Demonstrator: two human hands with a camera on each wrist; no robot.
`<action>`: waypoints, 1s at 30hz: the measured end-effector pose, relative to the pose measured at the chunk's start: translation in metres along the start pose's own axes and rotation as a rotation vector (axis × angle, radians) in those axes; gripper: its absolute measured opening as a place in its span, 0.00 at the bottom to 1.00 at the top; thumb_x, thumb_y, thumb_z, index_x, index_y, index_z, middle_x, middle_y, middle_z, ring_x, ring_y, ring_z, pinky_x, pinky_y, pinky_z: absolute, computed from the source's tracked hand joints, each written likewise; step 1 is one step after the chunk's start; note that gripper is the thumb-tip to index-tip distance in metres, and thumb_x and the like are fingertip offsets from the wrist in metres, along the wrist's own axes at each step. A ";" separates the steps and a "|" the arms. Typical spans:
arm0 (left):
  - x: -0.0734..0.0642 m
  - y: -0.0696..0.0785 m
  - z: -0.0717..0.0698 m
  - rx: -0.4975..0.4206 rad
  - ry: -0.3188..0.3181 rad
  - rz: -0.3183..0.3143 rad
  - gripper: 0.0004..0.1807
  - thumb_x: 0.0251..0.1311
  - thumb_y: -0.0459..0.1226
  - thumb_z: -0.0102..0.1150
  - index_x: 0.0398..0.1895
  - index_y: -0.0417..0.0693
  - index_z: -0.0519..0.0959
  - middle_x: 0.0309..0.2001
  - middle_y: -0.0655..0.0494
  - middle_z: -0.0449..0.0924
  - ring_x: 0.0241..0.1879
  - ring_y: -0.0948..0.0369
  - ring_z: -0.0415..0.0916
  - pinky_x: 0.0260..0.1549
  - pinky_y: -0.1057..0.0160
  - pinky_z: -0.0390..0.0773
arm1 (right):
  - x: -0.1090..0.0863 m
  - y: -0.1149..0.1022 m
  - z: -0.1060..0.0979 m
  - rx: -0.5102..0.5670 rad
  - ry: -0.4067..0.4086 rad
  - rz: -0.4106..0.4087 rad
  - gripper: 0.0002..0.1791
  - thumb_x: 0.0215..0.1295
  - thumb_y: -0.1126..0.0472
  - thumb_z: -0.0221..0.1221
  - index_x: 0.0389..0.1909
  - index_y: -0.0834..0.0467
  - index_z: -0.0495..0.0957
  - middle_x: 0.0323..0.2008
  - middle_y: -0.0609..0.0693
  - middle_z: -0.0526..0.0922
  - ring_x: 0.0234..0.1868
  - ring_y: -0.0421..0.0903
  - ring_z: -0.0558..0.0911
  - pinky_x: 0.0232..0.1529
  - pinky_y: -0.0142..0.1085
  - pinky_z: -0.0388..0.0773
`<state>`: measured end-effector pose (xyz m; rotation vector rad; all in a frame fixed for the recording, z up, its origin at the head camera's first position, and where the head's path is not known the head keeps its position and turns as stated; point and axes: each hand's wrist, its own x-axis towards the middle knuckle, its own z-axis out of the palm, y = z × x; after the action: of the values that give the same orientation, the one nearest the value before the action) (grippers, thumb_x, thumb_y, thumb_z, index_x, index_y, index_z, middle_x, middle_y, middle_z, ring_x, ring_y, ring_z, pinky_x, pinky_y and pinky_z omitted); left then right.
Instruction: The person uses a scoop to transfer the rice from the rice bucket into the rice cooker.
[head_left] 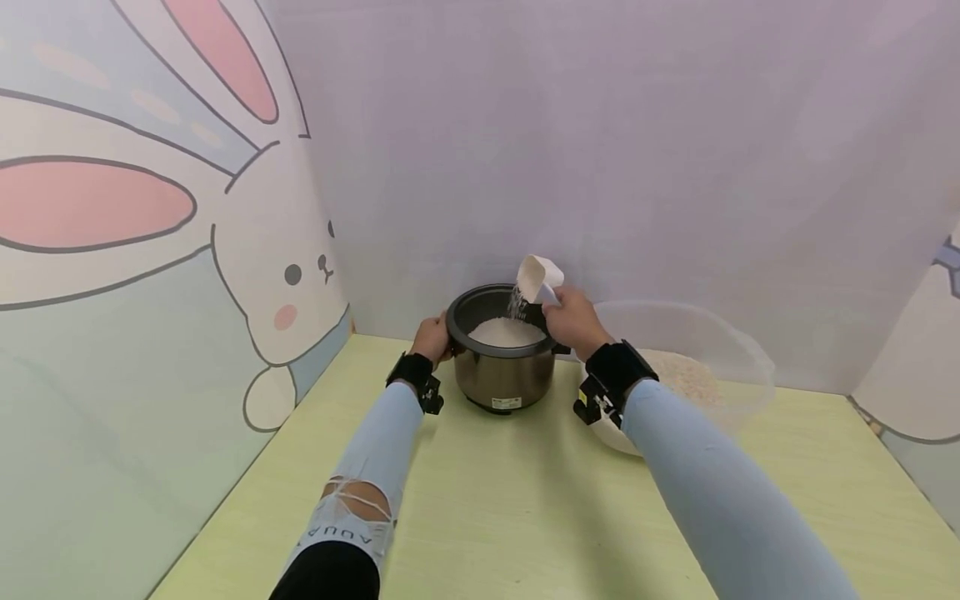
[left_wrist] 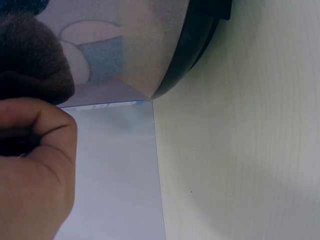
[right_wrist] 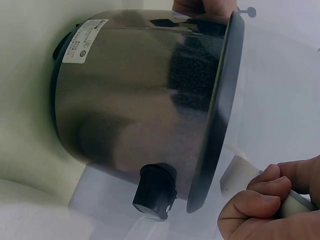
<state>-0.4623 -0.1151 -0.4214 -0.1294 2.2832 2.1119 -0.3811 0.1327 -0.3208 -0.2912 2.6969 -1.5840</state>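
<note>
A dark metallic rice cooker [head_left: 504,375], lidless, stands on the table near the back wall with white rice [head_left: 506,332] inside. My left hand [head_left: 432,340] grips it at its left side; in the left wrist view the fingers [left_wrist: 55,125] curl at the dark handle. Over the pot's right rim, my right hand [head_left: 576,321] holds a white measuring cup [head_left: 534,277] by its handle. The cup is tipped to the left, and grains fall from it into the pot. The right wrist view shows the curled right fingers [right_wrist: 260,200] and the cooker's black side handle [right_wrist: 155,190].
Right of the cooker, partly behind my right forearm, is a clear plastic container [head_left: 750,367] with rice [head_left: 678,375] in it. The pale yellow table [head_left: 480,500] meets a plain back wall [head_left: 600,150] and a left wall with a rabbit drawing [head_left: 285,292].
</note>
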 end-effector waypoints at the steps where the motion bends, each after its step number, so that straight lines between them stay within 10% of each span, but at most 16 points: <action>1: -0.001 0.001 0.000 0.004 -0.001 0.002 0.25 0.82 0.52 0.40 0.34 0.43 0.73 0.17 0.57 0.70 0.14 0.64 0.66 0.17 0.66 0.69 | 0.000 0.000 0.001 -0.010 -0.002 -0.004 0.26 0.84 0.64 0.41 0.78 0.66 0.55 0.69 0.66 0.65 0.34 0.50 0.63 0.40 0.42 0.61; 30: 0.000 -0.001 0.000 0.013 -0.019 0.025 0.25 0.82 0.53 0.39 0.35 0.43 0.73 0.19 0.57 0.71 0.15 0.65 0.66 0.20 0.65 0.69 | -0.001 -0.002 0.015 -0.146 -0.019 -0.185 0.19 0.80 0.65 0.47 0.65 0.69 0.71 0.32 0.55 0.72 0.25 0.45 0.66 0.30 0.37 0.65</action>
<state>-0.4623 -0.1148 -0.4222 -0.0801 2.2994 2.1007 -0.3780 0.1190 -0.3265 -0.5701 2.8496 -1.4143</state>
